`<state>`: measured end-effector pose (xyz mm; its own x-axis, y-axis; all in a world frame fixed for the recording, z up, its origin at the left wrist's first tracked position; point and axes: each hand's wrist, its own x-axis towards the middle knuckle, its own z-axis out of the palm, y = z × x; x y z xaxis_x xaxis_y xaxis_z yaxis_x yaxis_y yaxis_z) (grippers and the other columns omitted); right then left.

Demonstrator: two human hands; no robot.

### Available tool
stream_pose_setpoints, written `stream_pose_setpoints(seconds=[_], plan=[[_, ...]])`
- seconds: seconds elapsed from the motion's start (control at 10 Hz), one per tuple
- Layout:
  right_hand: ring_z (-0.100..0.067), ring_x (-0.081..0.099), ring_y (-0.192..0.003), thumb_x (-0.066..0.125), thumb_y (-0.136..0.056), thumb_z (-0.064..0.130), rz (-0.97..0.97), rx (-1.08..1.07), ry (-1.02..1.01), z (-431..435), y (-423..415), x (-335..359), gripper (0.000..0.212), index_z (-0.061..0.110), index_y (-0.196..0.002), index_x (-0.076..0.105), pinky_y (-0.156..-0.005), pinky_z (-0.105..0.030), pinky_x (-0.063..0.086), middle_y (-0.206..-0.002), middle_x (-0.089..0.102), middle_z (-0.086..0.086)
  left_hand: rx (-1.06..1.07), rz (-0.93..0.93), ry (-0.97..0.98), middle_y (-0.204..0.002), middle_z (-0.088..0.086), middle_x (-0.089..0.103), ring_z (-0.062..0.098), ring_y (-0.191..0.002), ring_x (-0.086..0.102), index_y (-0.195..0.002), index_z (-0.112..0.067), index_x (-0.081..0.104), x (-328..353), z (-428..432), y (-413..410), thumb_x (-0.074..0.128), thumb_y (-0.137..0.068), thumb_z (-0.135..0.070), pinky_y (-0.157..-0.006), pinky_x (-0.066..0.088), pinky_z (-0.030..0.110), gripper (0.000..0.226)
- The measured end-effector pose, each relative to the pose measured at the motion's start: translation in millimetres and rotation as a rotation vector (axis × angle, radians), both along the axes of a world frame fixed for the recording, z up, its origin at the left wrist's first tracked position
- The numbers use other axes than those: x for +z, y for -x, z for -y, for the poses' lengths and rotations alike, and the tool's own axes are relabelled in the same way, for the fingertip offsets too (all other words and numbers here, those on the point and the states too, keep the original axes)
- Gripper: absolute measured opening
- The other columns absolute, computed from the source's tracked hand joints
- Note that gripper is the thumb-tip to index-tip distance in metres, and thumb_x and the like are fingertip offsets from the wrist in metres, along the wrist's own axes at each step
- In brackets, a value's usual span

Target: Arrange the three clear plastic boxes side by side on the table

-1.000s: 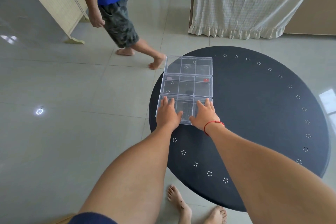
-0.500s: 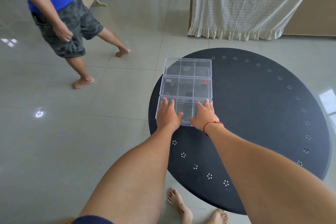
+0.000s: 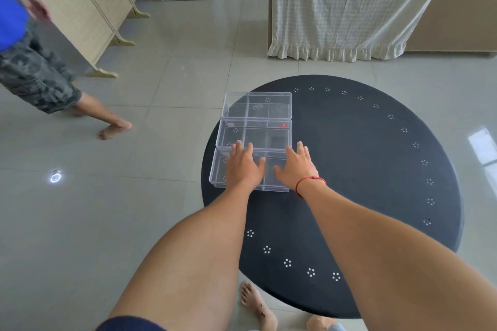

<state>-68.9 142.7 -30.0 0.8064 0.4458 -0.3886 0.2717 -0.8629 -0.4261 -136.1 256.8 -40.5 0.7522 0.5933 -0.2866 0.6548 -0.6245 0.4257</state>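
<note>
Left hand [image 3: 243,166] and right hand [image 3: 295,166] flat, fingers spread, grasping nothing, on nearest box [image 3: 218,169]. Middle box [image 3: 255,133], far box [image 3: 256,105] touching in column, centre frame, dark round surface [image 3: 363,169].

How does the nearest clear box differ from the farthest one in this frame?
The nearest box has the left hand and right hand lying flat on its lid; the farthest box is untouched. The nearest lies wholly over the table; the farthest's left corner overhangs the edge. Both are clear, divided, lidded and aligned in one row.
</note>
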Motion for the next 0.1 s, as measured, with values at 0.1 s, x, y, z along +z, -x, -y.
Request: stream_pose_setpoints(seconds=[0.1], plan=[[-0.029, 0.004, -0.153, 0.054, -0.093, 0.033, 0.019, -0.002, 0.009, 25.5, -22.3, 4.9, 0.066, 0.010, -0.149, 0.029, -0.116, -0.044, 0.032, -0.164, 0.006, -0.014, -0.042, -0.003, 0.002, -0.163, 0.007, 0.006, 0.023, -0.150, 0.002, -0.152, -0.016, 0.024, 6.3, 26.8, -26.6, 0.043, -0.099, -0.041, -0.121, 0.014, 0.041, 0.061]])
